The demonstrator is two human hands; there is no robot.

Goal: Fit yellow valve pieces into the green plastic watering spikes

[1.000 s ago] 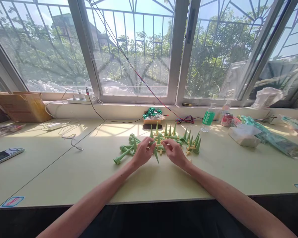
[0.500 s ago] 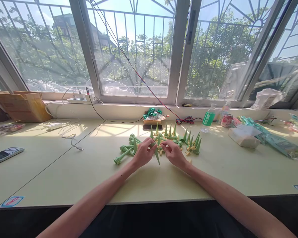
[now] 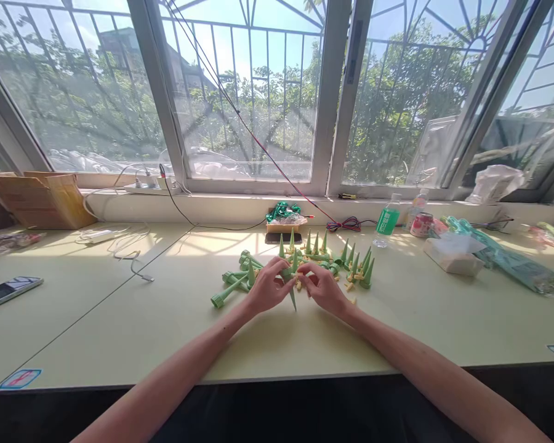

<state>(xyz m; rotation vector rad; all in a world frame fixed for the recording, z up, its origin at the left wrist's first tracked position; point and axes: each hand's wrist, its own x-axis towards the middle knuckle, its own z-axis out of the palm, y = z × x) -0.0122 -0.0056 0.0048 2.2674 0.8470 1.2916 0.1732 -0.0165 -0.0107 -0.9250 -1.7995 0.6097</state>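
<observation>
My left hand (image 3: 270, 284) is closed around a green plastic spike (image 3: 293, 299), its pointed tip aimed down toward me above the table. My right hand (image 3: 321, 286) meets it from the right, thumb and finger pinched by the spike's side on a small yellowish piece, mostly hidden by the fingers. Beyond my hands several green spikes (image 3: 367, 274) stand upright on their wide ends, with small yellow pieces (image 3: 349, 286) scattered among them. Left of my left hand lie more green spikes with ribbed caps (image 3: 219, 299).
Behind the spikes are a dark phone (image 3: 283, 237) and a small box of green material (image 3: 284, 212). To the right stand a bottle with a green label (image 3: 388, 221), a can (image 3: 421, 224) and a tissue pack (image 3: 453, 255). White cables (image 3: 133, 261) and another phone (image 3: 12, 292) lie left.
My right hand has moved slightly left, closing in on the spike. The spike has turned a little, so its tip points more steeply down. My left hand keeps its grip.
</observation>
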